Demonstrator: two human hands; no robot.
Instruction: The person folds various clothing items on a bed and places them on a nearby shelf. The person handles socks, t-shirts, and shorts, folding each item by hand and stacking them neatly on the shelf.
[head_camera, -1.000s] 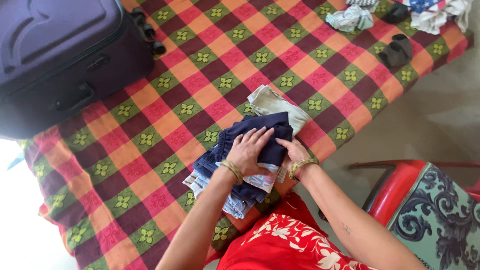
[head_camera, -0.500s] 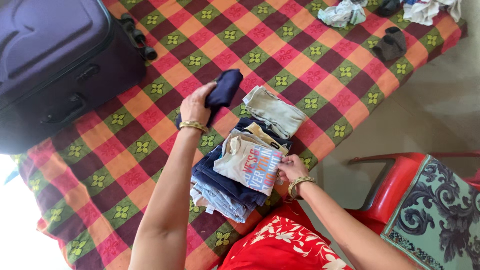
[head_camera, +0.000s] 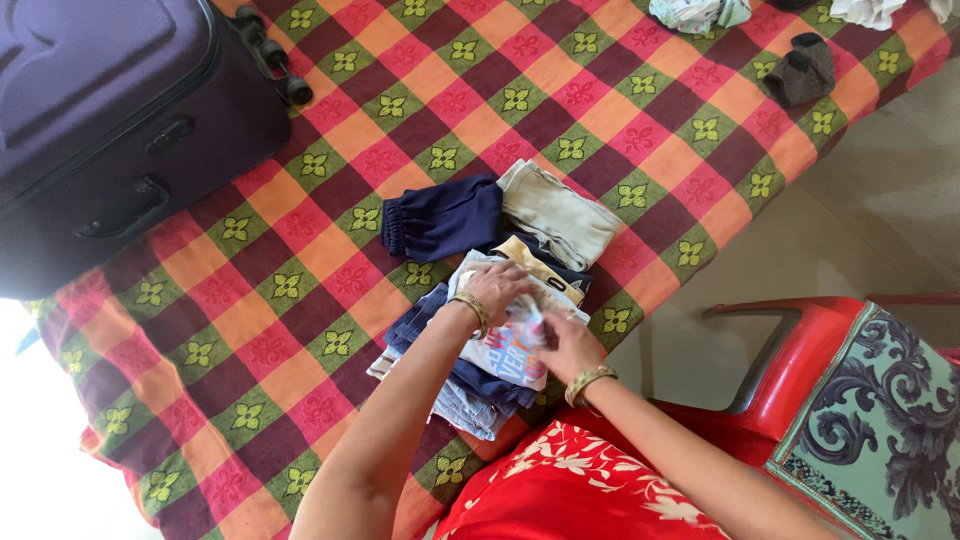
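Checked cloth (head_camera: 300, 250) in red, maroon and orange with green flowers covers the bed, and I see both hands together on a stack of folded clothes (head_camera: 470, 375) near its edge. My left hand (head_camera: 497, 290) lies flat on the top piece, a pale printed garment (head_camera: 505, 345), fingers spread and pressing down. My right hand (head_camera: 560, 345) is closed on that garment's near edge, touching the left hand. Each wrist wears a gold bangle. Just beyond the stack lie 2 more folded pieces, side by side and touching: a navy garment with a gathered waistband (head_camera: 440, 218) and a beige folded garment (head_camera: 560, 212). A purple suitcase (head_camera: 110, 110) sits well apart at the far left of the bed. A red chair (head_camera: 800, 380) with a patterned cushion stands beside the bed.
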